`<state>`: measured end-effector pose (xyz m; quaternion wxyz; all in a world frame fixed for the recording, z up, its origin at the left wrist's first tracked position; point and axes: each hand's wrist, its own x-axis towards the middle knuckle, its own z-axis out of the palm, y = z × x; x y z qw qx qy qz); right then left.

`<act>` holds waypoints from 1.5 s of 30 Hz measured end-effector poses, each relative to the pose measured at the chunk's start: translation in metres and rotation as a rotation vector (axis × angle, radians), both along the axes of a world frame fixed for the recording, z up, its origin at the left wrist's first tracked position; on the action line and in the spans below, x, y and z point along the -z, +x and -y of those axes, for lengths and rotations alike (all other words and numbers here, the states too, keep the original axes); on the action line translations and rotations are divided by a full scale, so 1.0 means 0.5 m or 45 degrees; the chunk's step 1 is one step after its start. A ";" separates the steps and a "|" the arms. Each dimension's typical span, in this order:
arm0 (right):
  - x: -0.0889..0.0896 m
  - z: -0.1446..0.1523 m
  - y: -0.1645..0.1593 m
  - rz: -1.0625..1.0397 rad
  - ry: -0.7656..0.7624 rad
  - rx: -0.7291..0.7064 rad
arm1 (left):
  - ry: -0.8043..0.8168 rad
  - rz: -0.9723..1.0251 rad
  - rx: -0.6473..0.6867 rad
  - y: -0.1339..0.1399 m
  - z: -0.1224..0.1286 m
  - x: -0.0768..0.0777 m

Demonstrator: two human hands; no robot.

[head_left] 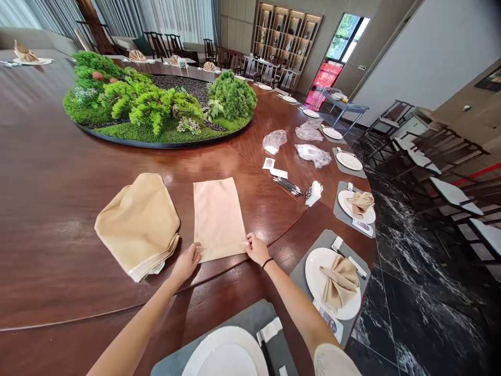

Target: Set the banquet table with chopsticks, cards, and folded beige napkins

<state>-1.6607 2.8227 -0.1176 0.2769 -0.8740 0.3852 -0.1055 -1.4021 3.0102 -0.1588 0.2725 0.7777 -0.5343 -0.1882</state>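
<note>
A folded beige napkin (pixel 219 216) lies flat on the brown wooden table (pixel 133 156). At its near left corner, my left hand (pixel 188 262) pinches the edge between thumb and fingers. My right hand (pixel 258 249), with a dark band on the wrist, grips the near right corner the same way. Left of this napkin sits a loose stack of tan napkins (pixel 139 222), apart from my hands. Closest to me is a white plate (pixel 227 350) on a grey placemat (pixel 176 355), with chopsticks (pixel 268 355) on its right.
To the right, a plate holds a folded napkin (pixel 340 282); another folded napkin (pixel 360 203) sits beyond. Plastic bags (pixel 313 155), a bundle of black sticks (pixel 288 185) and a white card stand (pixel 313 193) lie farther off. A planted centrepiece (pixel 164 120) fills the middle.
</note>
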 end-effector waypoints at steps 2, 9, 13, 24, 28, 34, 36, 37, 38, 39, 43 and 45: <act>-0.012 -0.051 0.045 -0.025 -0.247 -0.014 | 0.001 0.147 0.054 -0.005 0.010 -0.002; 0.048 -0.176 0.094 -0.075 -0.423 -0.556 | 0.108 0.485 0.089 -0.028 0.003 -0.008; 0.075 -0.090 0.011 -0.131 -0.432 -0.450 | 0.158 0.690 0.082 -0.026 -0.009 -0.017; 0.070 0.078 0.002 0.122 -0.211 -0.661 | 0.205 0.738 0.516 -0.003 0.034 -0.076; 0.070 0.073 0.002 0.289 0.216 -0.183 | 0.174 0.240 0.461 0.041 0.021 -0.080; 0.083 0.038 -0.043 0.285 1.029 -0.149 | 0.232 -0.576 0.274 0.064 -0.033 -0.063; 0.078 0.048 -0.030 0.320 0.955 -0.124 | 0.257 -0.527 0.315 0.072 -0.020 -0.065; 0.074 0.056 -0.018 0.340 0.840 -0.122 | 0.242 -0.423 0.348 0.077 -0.008 -0.069; 0.070 0.067 -0.004 0.354 0.690 -0.139 | 0.209 -0.285 0.400 0.084 0.005 -0.074; 0.065 0.078 0.011 0.360 0.519 -0.178 | 0.166 -0.128 0.468 0.091 0.018 -0.079; 0.051 0.111 0.049 0.303 -0.083 -0.495 | 0.133 0.417 0.723 0.103 0.056 -0.098; 0.051 0.119 0.052 0.218 -0.245 -0.649 | 0.216 0.573 0.789 0.096 0.061 -0.101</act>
